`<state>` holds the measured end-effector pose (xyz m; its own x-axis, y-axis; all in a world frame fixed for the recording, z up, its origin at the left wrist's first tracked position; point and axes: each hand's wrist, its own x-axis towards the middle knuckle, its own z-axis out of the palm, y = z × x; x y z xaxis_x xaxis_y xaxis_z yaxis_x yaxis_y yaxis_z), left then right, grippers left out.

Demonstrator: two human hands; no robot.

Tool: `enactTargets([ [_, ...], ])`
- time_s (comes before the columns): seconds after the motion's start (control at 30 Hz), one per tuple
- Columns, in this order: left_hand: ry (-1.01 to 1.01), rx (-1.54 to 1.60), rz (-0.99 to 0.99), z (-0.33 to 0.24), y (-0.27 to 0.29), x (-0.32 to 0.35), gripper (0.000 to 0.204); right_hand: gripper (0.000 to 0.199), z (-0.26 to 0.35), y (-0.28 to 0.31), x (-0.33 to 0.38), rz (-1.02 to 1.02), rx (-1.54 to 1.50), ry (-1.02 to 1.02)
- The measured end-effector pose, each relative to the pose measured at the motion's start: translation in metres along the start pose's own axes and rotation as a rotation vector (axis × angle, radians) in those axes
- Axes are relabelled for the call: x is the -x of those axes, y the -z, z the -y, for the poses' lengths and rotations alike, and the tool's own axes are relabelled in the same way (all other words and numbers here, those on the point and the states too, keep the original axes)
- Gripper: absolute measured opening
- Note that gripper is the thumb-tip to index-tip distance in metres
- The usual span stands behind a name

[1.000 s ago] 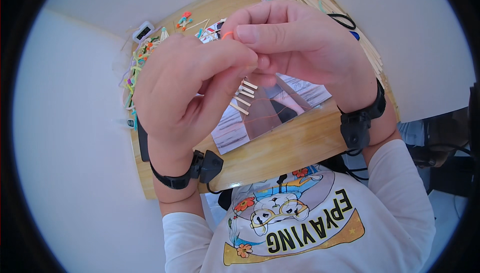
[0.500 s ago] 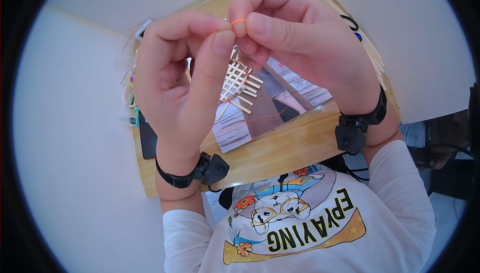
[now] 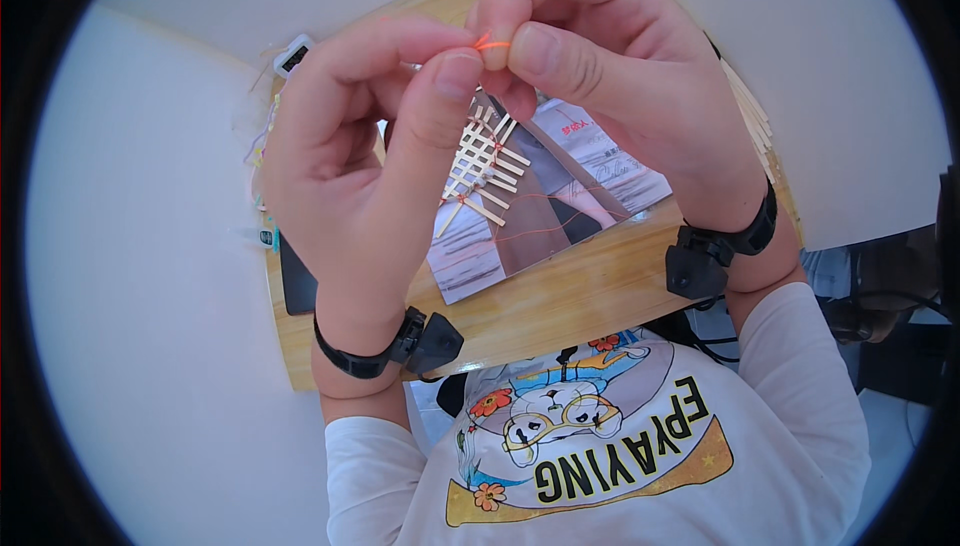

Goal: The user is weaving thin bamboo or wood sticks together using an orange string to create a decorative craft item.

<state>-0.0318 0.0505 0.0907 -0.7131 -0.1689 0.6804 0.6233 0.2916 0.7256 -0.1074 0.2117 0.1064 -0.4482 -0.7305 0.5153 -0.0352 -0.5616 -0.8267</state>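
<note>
Pale wall point(image 3: 150, 196) fills the frame's left, beside a wood-grained worktop point(image 3: 545, 311). Left of centre, the left hand point(image 3: 345, 171) pinches an orange thread point(image 3: 490, 45) between thumb and forefinger. Below, mid-frame, shows a stick lattice point(image 3: 480, 161). At upper centre, the thread crosses a fingertip of the right hand point(image 3: 635, 86), whose thumb and forefinger fingers also grip it.

so the bright orange thread point(image 3: 494, 45) is pinched up high between fingertips point(image 3: 459, 76), a short bit curving across one of them. Stick lattice point(image 3: 482, 158) is lying below it, pale flat strips crossed in a grid, reddish-orange ties at some crossings, far end kinda blocked from view
</note>
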Motion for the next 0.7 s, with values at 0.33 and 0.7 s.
enactTargets([
  [0.33, -0.091, -0.302, -0.060, -0.006, -0.002, 0.005, 0.009, 0.018, 0.001, -0.006, 0.011, -0.059, 0.170, 0.021],
  [0.7, -0.007, -0.323, 0.035, -0.007, -0.003, 0.004, 0.011, 0.017, -0.004, -0.015, 0.008, -0.114, 0.350, 0.035],
])
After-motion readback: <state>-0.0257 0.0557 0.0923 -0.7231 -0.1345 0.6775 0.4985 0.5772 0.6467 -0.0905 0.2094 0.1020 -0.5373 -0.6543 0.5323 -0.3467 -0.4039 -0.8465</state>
